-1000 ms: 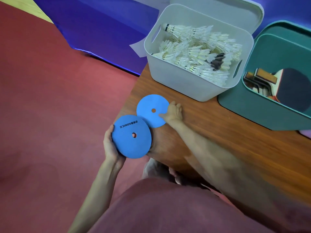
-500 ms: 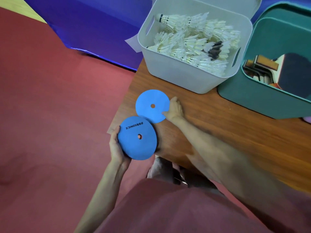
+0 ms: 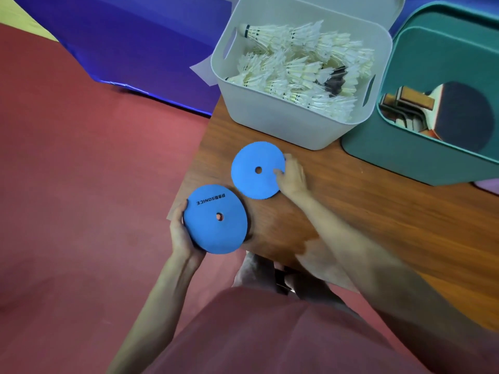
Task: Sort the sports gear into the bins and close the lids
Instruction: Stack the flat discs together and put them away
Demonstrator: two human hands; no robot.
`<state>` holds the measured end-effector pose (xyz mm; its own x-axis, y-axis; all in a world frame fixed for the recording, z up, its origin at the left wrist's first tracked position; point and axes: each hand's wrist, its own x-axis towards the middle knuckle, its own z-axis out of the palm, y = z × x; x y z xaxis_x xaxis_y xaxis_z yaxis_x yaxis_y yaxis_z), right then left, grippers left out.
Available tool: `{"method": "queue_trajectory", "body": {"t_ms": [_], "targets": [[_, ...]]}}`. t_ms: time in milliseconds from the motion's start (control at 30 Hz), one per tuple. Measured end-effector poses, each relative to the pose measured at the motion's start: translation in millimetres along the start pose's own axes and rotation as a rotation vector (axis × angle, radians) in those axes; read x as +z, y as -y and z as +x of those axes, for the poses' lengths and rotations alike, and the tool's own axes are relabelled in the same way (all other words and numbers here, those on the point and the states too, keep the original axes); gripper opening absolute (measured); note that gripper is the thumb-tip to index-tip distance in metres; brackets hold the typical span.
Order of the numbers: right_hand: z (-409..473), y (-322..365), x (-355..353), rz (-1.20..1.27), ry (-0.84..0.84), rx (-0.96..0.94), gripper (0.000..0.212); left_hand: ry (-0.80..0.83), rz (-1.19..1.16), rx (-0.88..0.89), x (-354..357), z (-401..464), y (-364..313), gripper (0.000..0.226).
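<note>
My left hand (image 3: 182, 233) grips a blue foam disc with black lettering (image 3: 216, 220) at the wooden table's near left corner. A second blue disc (image 3: 253, 171) lies flat on the table; my right hand (image 3: 293, 176) pinches its right edge, thumb on top. Behind it stands a white bin (image 3: 272, 128) full of white shuttlecocks (image 3: 302, 74), lid open at the back. To its right a green bin (image 3: 383, 155) holds table tennis paddles (image 3: 442, 112).
The wooden table (image 3: 364, 211) ends at its left edge beside red floor (image 3: 81, 184). A blue mat (image 3: 135, 41) lies on the floor beyond. A pink object (image 3: 488, 186) peeks in at the right edge.
My right thumb has come onto the top of the flat disc, and its edge now sits in a pinch. The left hand still holds the lettered disc at the corner.
</note>
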<state>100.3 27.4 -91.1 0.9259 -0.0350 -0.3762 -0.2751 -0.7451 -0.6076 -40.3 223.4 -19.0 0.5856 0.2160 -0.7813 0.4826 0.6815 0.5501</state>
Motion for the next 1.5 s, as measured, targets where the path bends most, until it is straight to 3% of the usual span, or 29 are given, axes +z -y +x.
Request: {"method": "queue_trajectory", "body": {"t_ms": [133, 267, 400, 467, 533, 667, 833, 1000, 1233, 1367, 1500], "targets": [[-27, -45, -61, -0.027, -0.090, -0.066, 0.015, 0.055, 0.018, 0.004, 18, 4, 1, 0.035], [-57, -81, -127, 0.032, -0.197, -0.170, 0.021, 0.153, 0.065, -0.010, 51, 13, 15, 0.039], [-87, -100, -173, 0.605, -0.283, -0.052, 0.006, 0.280, 0.101, -0.034, 101, 7, 45, 0.039], [-101, -109, -188, 0.871, -0.180, 0.043, 0.013, 0.330, 0.127, -0.065, 130, -3, 64, 0.040], [-113, -126, -200, 0.955, -0.052, 0.080, 0.015, 0.368, 0.145, -0.088, 159, -15, 88, 0.040], [-131, -176, -222, 0.882, 0.022, 0.103, 0.017, 0.433, 0.183, -0.125, 224, -45, 142, 0.037], [-157, -250, -279, 0.779, -0.164, 0.091, 0.016, 0.510, 0.280, -0.215, 302, -90, 208, 0.038], [-182, -319, -344, 0.732, -0.234, 0.030, 0.017, 0.577, 0.333, -0.231, 372, -134, 276, 0.044], [-202, -392, -418, 0.653, -0.499, 0.043, 0.015, 0.683, 0.395, -0.243, 459, -184, 334, 0.039], [-200, -415, -433, 0.762, -0.608, 0.219, 0.044, 0.744, 0.445, -0.267, 487, -199, 351, 0.049], [-199, -414, -432, 0.931, -0.587, 0.252, 0.038, 0.771, 0.427, -0.288, 495, -198, 356, 0.047]]}}
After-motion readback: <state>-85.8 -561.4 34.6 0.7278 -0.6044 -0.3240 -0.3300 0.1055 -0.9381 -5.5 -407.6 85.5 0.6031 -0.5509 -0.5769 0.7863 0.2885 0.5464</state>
